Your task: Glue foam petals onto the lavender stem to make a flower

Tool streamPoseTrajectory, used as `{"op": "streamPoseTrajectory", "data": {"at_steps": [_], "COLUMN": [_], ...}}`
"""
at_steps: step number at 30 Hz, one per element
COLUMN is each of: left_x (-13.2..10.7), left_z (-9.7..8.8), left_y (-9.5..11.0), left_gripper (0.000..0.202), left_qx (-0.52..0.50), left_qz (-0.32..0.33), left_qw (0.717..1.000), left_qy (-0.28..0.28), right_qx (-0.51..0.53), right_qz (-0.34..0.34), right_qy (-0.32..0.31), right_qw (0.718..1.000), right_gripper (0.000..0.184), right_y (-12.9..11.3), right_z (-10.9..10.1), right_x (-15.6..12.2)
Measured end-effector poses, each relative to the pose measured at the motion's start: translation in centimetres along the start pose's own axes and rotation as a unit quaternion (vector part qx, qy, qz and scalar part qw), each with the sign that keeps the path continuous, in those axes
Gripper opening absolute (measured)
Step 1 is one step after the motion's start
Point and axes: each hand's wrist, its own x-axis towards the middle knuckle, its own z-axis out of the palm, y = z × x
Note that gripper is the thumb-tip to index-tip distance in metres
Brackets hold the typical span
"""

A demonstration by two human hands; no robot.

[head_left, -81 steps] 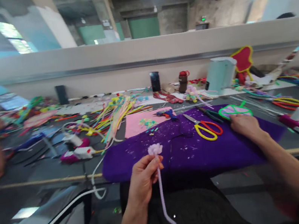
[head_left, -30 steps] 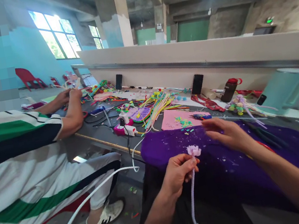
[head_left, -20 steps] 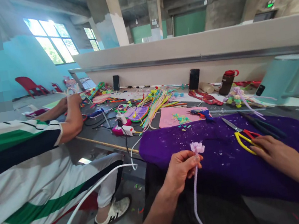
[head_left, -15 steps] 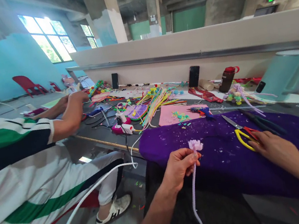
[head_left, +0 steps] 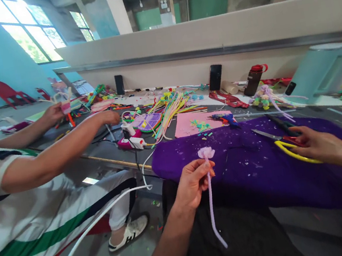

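In the head view, my left hand (head_left: 196,180) pinches a pale lilac flower (head_left: 206,153) just under its petals. Its long fuzzy stem, which looks like pipe cleaner, hangs below my fingers, bent near the end. To the right, my right hand (head_left: 314,144) has its fingers closed around the handles of a pair of scissors (head_left: 288,150) with one yellow and one red loop. The blades point left, low over the purple cloth (head_left: 188,151). A dark-handled tool (head_left: 280,123) lies just behind the scissors, partly hidden by my fingers.
A pink mat (head_left: 186,125) carries green bits and a blue glue gun (head_left: 226,118). Behind lie many coloured pipe cleaners (head_left: 171,112), a power strip (head_left: 131,142), a phone (head_left: 215,77), a brown bottle (head_left: 253,80) and a teal kettle (head_left: 319,72). A co-worker's arm (head_left: 60,153) reaches in from the left.
The scissors' handles have swung to the right with my right hand. My left hand still holds the flower, turned slightly. The co-worker's hands have moved apart. The view has shifted.
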Motion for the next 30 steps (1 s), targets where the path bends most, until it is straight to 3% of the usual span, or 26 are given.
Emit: {"op": "streamPoseTrajectory", "data": {"at_steps": [3, 5, 8, 11, 15, 17, 18, 20, 24, 30], "left_x": [0.3, 0.5, 0.5, 0.5, 0.5, 0.5, 0.5, 0.6, 0.5, -0.1], "left_z": [0.4, 0.7, 0.9, 1.1, 1.2, 1.1, 1.0, 0.9, 0.8, 1.7], "left_y": [0.4, 0.5, 0.4, 0.2, 0.0, -0.1, -0.1, -0.2, -0.3, -0.5], "left_gripper": [0.02, 0.019, 0.019, 0.019, 0.019, 0.02, 0.02, 0.021, 0.02, 0.021], "left_qx": [-0.044, -0.062, -0.075, -0.073, -0.064, -0.068, -0.072, -0.083, -0.098, -0.099], "left_qz": [-0.005, -0.005, -0.002, -0.01, -0.022, -0.02, -0.023, -0.032, -0.033, -0.033], "left_qw": [0.999, 0.998, 0.997, 0.997, 0.998, 0.997, 0.997, 0.996, 0.994, 0.994], "left_qy": [-0.001, -0.007, -0.015, -0.015, -0.013, -0.019, -0.023, -0.028, -0.042, -0.039], "right_qx": [0.107, 0.201, 0.316, 0.423, 0.577, 0.654, 0.672, 0.666, 0.616, 0.487], "right_qz": [0.05, 0.082, 0.054, 0.06, 0.044, 0.009, -0.008, -0.024, -0.053, -0.079], "right_qy": [-0.037, 0.002, 0.104, 0.147, 0.009, -0.019, -0.012, -0.007, -0.025, 0.024], "right_qw": [0.992, 0.976, 0.941, 0.892, 0.815, 0.756, 0.741, 0.745, 0.785, 0.87], "right_gripper": [0.071, 0.069, 0.071, 0.073, 0.069, 0.07, 0.072, 0.076, 0.076, 0.067], "right_y": [-0.1, -1.0, -3.6, -7.5, -13.4, -16.0, -17.1, -18.7, -20.2, -20.5], "right_z": [-2.2, -3.8, -5.0, -3.8, 0.0, 1.5, 2.0, 2.4, 2.4, 3.4], "right_x": [-1.7, -3.4, -6.4, -8.9, -10.5, -10.7, -10.8, -10.9, -10.9, -11.1]}}
